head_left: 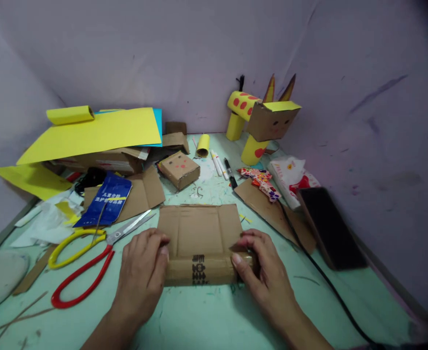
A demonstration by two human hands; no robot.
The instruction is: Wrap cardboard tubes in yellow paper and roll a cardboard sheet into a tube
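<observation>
A piece of brown cardboard point(199, 231) lies flat at its far part, while its near edge is rolled into a tube with black printed characters. At the left end of the roll, my left hand point(143, 267) is closed around the edge, fingertips on the cardboard. My right hand point(263, 267) grips the right end, thumb on top of the roll and fingers behind it. Just left of my left hand lie scissors point(112, 238) with one yellow and one red handle, blades slightly apart.
Behind the cardboard sits a small box with a drawn face point(180, 170). A cardboard giraffe-like figure point(272, 119) stands at the back right. Yellow sheets point(100, 133) and a blue packet point(106, 199) are on the left. A phone point(332, 228) and black cable point(319, 270) lie right.
</observation>
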